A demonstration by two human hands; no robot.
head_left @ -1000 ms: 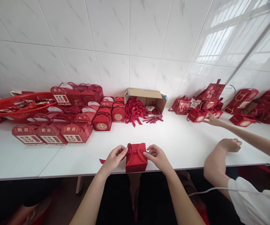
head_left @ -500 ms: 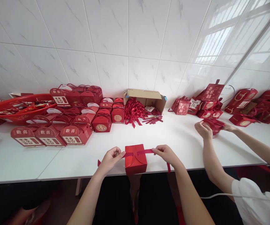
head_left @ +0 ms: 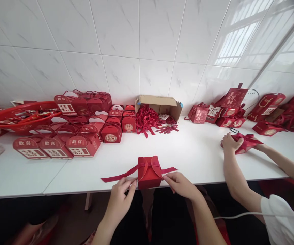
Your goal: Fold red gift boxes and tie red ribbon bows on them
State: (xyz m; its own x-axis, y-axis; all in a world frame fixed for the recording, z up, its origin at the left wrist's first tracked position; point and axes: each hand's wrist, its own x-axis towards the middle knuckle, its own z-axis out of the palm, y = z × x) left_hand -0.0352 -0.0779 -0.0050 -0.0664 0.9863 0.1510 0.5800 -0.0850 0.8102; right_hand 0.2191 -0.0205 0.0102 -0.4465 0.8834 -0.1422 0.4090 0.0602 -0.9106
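Note:
A small red gift box (head_left: 149,173) stands at the front edge of the white table (head_left: 192,153), its curved top flaps closed. A red ribbon (head_left: 118,175) crosses the top and trails out to both sides. My left hand (head_left: 122,194) is below the box's left side, fingers pinched on the left ribbon end. My right hand (head_left: 180,183) sits at the box's lower right corner, fingers pinched on the right ribbon end.
Several finished red boxes (head_left: 82,144) fill the left of the table beside a red basin (head_left: 14,117). An open cardboard box (head_left: 159,105) spills red ribbons at the back. At right, another person's hands (head_left: 230,143) hold a red box near more red boxes and bags (head_left: 228,112).
My hands dropped from the box's top to its front lower edge, drawing the ribbon ends outward. The other person pulled a red box nearer and holds it with both hands.

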